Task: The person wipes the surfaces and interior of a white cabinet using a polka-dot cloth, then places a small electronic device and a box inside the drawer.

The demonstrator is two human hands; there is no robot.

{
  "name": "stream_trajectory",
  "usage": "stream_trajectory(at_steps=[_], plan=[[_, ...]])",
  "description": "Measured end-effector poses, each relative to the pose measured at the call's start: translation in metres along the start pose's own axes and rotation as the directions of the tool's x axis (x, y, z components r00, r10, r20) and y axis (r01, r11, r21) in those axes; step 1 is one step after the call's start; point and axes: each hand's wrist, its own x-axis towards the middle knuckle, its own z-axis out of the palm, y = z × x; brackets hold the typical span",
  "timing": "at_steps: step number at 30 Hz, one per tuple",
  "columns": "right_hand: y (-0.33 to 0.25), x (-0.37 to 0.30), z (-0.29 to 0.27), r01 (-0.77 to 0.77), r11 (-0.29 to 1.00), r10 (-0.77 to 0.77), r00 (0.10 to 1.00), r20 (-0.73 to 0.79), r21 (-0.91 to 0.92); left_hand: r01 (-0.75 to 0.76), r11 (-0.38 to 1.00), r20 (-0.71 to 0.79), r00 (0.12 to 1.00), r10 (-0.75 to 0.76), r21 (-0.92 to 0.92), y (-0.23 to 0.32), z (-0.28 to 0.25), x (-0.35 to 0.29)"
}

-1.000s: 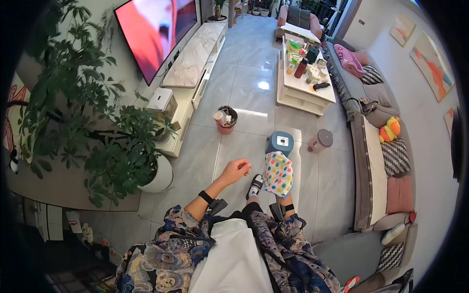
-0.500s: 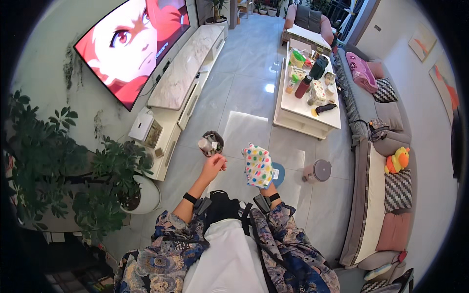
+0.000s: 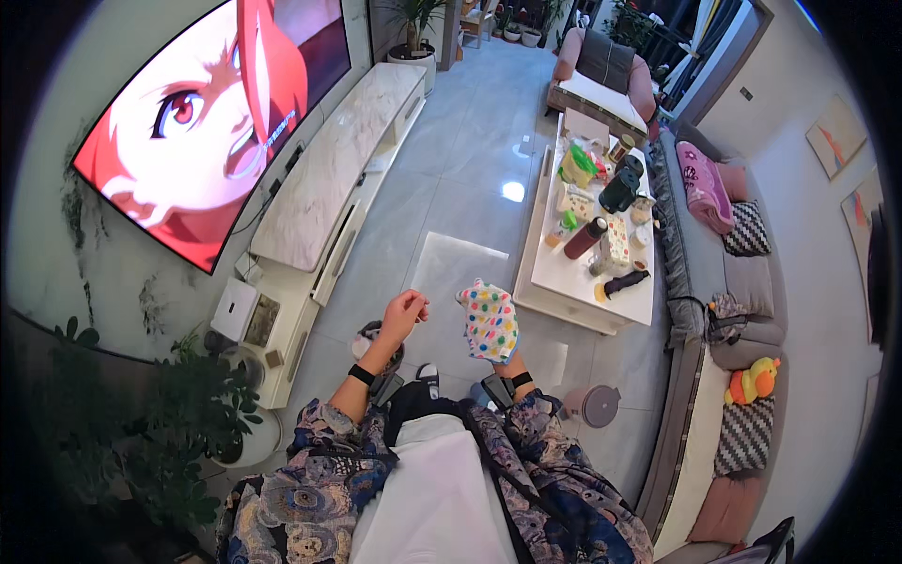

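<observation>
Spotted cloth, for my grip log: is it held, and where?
The spotted cloth hides the right hand, so any grip cannot be told; left hand looks empty.

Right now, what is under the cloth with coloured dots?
The right wrist reaches the lower edge of the dotted cloth. The hand beyond is covered, so its grip cannot be seen.
</observation>
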Motion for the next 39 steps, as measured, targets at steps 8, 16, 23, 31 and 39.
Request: stream_trajectory(at_steps=[8,16,23,31,39], plan=[[0.041,0.045,-0.023,0.044,0.986,-0.045,0.999,-0.002,-0.163,0.030,0.999,-0.029,0.999,-0.029,0.027,0.017,0.004,0.047],[0.088,0.120,-0.044,0.081,0.973,-0.062,0.994,0.092,-0.218,0.056,0.998,-0.161,0.985,-0.055,-0.002,0.023,0.005,0.107],[0.112,0.180,-0.065,0.120,0.992,-0.113,0.985,0.133,-0.039,0.046,0.998,-0.222,0.974,-0.054,-0.045,0.049,0.007,0.141],[0.118,0.220,-0.088,0.103,0.994,-0.093,0.976,0.196,-0.041,0.095,0.990,-0.300,0.946,-0.123,-0.107,0.055,0.007,0.170],[0.142,0.275,-0.133,0.101,0.987,-0.072,0.972,0.222,-0.122,0.087,0.978,-0.319,0.936,-0.146,-0.191,0.037,0.020,0.249]])
